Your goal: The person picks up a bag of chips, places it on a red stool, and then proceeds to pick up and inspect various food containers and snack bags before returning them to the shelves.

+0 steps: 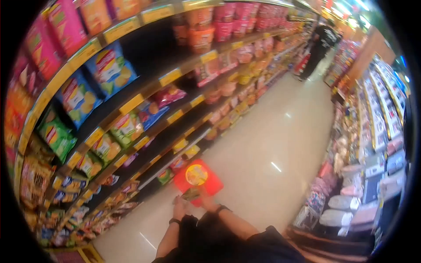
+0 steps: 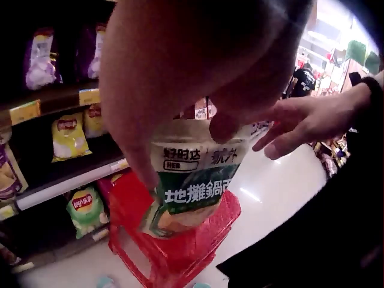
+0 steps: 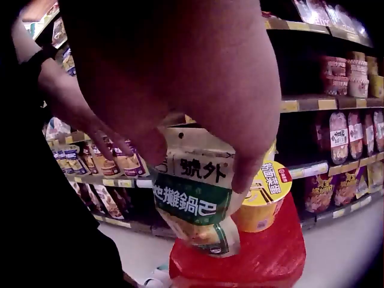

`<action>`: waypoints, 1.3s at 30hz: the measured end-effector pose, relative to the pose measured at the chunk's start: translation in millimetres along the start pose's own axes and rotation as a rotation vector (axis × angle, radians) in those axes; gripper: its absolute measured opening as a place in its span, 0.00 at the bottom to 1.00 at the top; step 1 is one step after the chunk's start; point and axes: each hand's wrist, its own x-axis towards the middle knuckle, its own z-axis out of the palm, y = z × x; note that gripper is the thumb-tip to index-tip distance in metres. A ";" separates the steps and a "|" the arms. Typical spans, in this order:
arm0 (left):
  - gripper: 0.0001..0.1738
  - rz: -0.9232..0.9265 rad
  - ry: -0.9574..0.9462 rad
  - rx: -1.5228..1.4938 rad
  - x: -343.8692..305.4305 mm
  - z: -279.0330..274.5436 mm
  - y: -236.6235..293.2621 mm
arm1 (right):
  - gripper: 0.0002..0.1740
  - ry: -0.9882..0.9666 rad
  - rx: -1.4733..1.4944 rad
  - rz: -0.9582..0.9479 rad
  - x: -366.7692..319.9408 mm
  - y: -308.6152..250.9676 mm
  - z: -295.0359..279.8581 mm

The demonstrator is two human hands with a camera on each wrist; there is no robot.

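Note:
Both hands hold a white and green snack bag (image 1: pixel 190 194) low in front of the body. In the left wrist view, fingers and thumb of my left hand (image 1: pixel 179 208) straddle the bag (image 2: pixel 195 180). My right hand (image 1: pixel 208 202) has its thumb and a finger on opposite sides of the bag (image 3: pixel 195 198) in the right wrist view. Beneath it is a red, flat-topped, stool-like plastic piece (image 1: pixel 213 180). On that red top stands a yellow instant noodle tub (image 3: pixel 259 213) with a round lid, just beyond the bag.
Shelves along the left carry chip bags (image 1: pixel 111 70) and pink noodle tubs (image 1: pixel 226 30), with yellow price tags on their edges. Packaged goods (image 1: pixel 346 202) line the right side. A person in dark clothes (image 1: pixel 322 41) stands farther down the shiny aisle floor (image 1: pixel 280 131).

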 end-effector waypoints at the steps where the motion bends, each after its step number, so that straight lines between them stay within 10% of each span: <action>1: 0.40 -0.029 0.011 -0.007 -4.1 -1.2 3.1 | 0.52 -0.116 -0.007 0.071 2.6 -14.8 -13.4; 4: 0.44 -0.313 -0.162 -0.220 -8.4 -27.7 35.0 | 0.50 -0.415 -0.042 0.218 23.8 -43.5 -71.6; 8: 0.41 -0.162 0.020 -0.029 -43.4 -16.5 8.8 | 0.49 -0.564 -0.083 0.201 34.1 -38.1 -77.0; 17: 0.32 -0.188 0.105 -0.101 -85.9 -61.8 -46.5 | 0.36 -0.239 -0.297 -0.044 5.1 -48.9 -50.7; 30: 0.24 -0.532 0.323 -0.492 -204.9 -246.6 -147.2 | 0.31 -0.573 -0.161 0.028 -42.5 -252.1 53.0; 39: 0.24 -0.670 0.554 -0.532 -348.3 -295.1 -235.9 | 0.29 -0.810 0.043 -0.320 -28.8 -365.1 153.3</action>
